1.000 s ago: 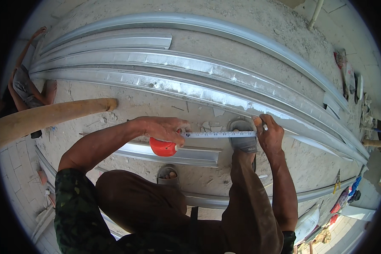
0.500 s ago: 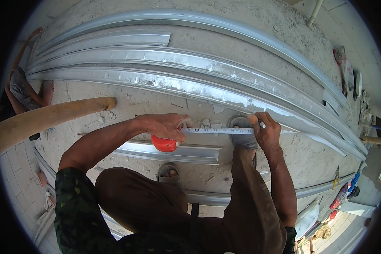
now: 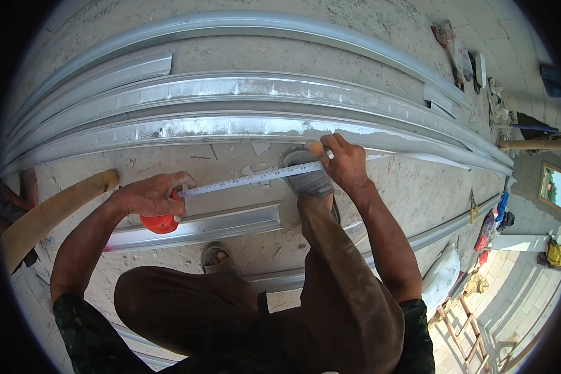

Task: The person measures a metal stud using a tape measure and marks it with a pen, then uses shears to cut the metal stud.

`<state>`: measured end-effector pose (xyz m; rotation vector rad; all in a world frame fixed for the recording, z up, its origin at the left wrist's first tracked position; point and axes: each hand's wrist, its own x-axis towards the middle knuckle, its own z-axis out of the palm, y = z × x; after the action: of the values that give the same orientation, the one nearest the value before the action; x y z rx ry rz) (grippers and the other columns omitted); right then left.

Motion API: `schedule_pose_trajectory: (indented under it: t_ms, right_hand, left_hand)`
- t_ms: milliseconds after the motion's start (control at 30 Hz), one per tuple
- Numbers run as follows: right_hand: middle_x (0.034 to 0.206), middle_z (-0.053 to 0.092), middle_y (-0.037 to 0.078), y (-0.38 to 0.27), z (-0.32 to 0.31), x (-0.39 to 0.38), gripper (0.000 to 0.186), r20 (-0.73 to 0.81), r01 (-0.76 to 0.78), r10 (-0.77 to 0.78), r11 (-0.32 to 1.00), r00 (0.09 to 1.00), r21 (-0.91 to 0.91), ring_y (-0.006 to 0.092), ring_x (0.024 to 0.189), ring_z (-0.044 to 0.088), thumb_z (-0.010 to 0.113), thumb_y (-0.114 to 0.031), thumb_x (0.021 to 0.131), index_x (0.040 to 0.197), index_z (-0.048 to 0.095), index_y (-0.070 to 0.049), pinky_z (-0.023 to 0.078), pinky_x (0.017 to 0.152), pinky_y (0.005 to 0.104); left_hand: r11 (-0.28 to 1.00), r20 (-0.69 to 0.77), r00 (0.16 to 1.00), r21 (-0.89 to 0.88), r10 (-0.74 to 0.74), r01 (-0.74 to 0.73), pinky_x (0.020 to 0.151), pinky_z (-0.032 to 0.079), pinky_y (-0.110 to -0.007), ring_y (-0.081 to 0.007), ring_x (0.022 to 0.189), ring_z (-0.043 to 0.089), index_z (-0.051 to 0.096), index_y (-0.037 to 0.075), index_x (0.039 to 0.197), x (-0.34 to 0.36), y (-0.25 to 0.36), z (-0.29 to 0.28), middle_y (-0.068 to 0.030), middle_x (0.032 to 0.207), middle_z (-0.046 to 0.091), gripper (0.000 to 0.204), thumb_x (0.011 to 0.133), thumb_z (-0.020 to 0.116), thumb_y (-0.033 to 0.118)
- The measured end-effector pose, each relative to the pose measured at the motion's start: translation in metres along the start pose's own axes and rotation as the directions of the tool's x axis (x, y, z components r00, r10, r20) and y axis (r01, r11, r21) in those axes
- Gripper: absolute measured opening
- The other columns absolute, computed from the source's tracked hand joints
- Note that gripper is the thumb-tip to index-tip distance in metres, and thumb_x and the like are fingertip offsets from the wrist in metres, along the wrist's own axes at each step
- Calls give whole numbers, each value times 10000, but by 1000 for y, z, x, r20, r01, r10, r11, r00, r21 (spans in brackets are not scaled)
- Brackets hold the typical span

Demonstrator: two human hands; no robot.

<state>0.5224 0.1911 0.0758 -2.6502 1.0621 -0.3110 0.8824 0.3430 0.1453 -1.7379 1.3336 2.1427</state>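
Note:
My left hand [image 3: 149, 196] is closed round the red case of a tape measure [image 3: 160, 224], low over the floor at left of centre. From it the white blade [image 3: 243, 179] runs up and right, passing over my sandalled foot [image 3: 311, 177]. My right hand [image 3: 349, 165] pinches the blade beyond that foot. A small white-ended stick [image 3: 330, 154], its kind unclear, pokes out between the right fingers. Past this hand the blade's free end [image 3: 433, 159] reaches toward a long metal channel. Below the left hand lies a short silver channel [image 3: 212, 225].
Several long silver channels [image 3: 230, 90] lie across the dusty floor ahead. A thick wooden pole [image 3: 62, 209] leans in at left, by another person's partly hidden limbs [image 3: 28, 187]. Yellow-handled pliers [image 3: 473, 206] and a white sack [image 3: 441, 274] lie at right.
My left hand has drawn the case leftward, so more blade shows between my hands. The blade now slants upward to the right. My view has swung to the right.

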Motion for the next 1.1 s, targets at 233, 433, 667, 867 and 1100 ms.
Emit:
schedule_pose_trajectory:
  t_ms: [233, 433, 667, 867, 1100]
  right_hand:
    - [845, 644, 66, -37, 9, 26, 313, -50, 72, -69, 995, 996, 64, 239, 641, 669, 804, -183, 720, 934, 609, -63, 542, 509, 339]
    - [739, 612, 56, 25, -3, -16, 256, -193, -48, 43, 999, 980, -20, 243, 549, 643, 751, -275, 805, 836, 602, -70, 516, 449, 344]
    - [733, 619, 92, -46, -16, 31, 243, -74, 42, -39, 998, 996, 38, 277, 586, 656, 715, -257, 818, 853, 596, -48, 536, 501, 363]
    - [683, 621, 66, 34, -36, -25, 282, -210, -80, 61, 993, 976, -83, 216, 495, 617, 733, -315, 844, 793, 611, -66, 487, 413, 336]
    - [797, 641, 84, -12, -24, 9, 210, -49, 7, -7, 1000, 999, -6, 275, 577, 640, 765, -167, 799, 889, 612, -54, 508, 484, 363]
  left_hand:
    - [997, -71, 996, -56, 56, -60, 738, 475, -311, -156, 799, 611, 533, 21, 1187, 16, 31, -12, -83, 815, 650, 485, 741, 633, 185]
    - [998, -5, 998, -41, -55, 55, 751, 470, -297, -162, 772, 622, 527, 23, 1207, -13, 19, -13, -63, 760, 649, 533, 720, 647, 204]
    - [986, 0, 998, -156, 64, -63, 782, 476, -309, -166, 797, 620, 489, -4, 1237, 15, 34, -8, -106, 879, 656, 570, 706, 629, 150]
    - [995, 43, 997, -70, -62, 65, 801, 485, -302, -166, 816, 629, 487, 29, 1241, -1, -1, -16, -115, 862, 667, 568, 694, 631, 79]
    - [999, 81, 997, 36, -9, 6, 808, 489, -339, -205, 919, 624, 489, 44, 1297, 25, 22, -3, -131, 1033, 643, 668, 694, 694, 244]
